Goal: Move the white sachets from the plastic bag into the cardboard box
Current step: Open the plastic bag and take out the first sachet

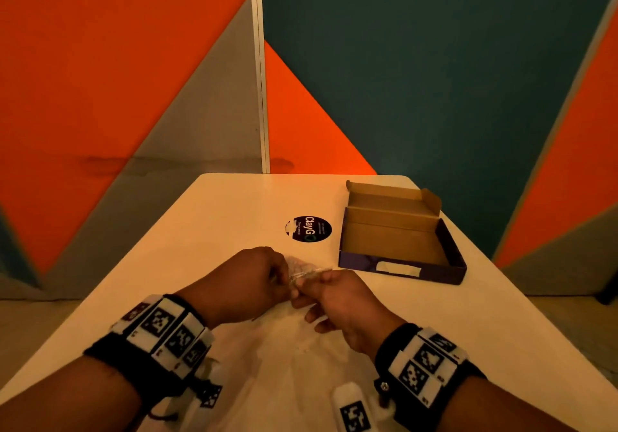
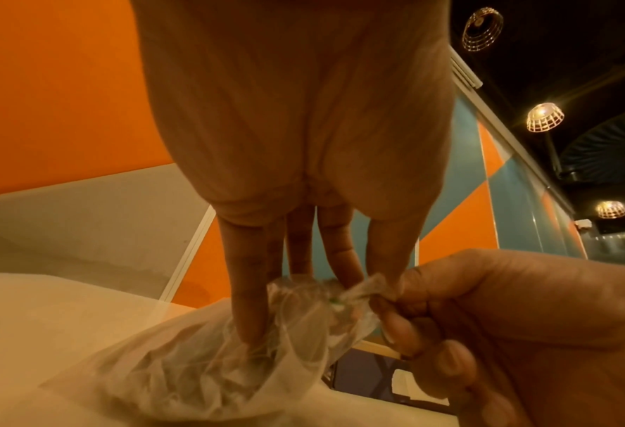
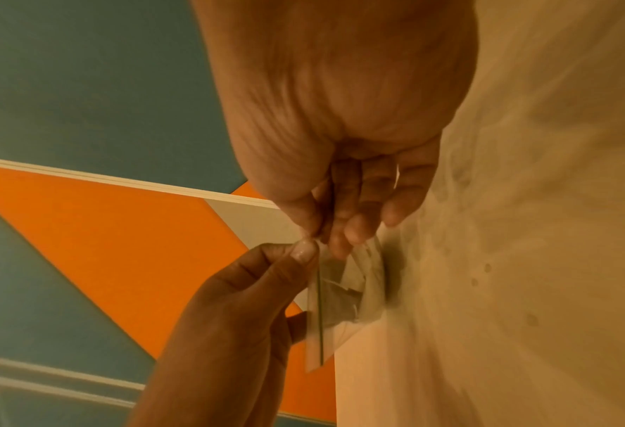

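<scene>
A clear plastic bag (image 1: pixel 306 271) is held just above the white table (image 1: pixel 217 224), between my two hands. My left hand (image 1: pixel 279 279) pinches one side of the bag's mouth, and in the left wrist view its fingers (image 2: pixel 249 303) reach down into the crumpled bag (image 2: pixel 201 372). My right hand (image 1: pixel 309 289) pinches the opposite edge between thumb and fingers (image 3: pixel 340 231). The bag (image 3: pixel 344 291) holds crumpled contents, but no single white sachet can be made out. The open cardboard box (image 1: pixel 431 227) stands at the far right, its brown inside showing nothing in it.
A round black sticker (image 1: pixel 309 229) lies on the table left of the box. Orange, grey and teal wall panels stand close behind the table's far edge. The table drops off at its left and right edges.
</scene>
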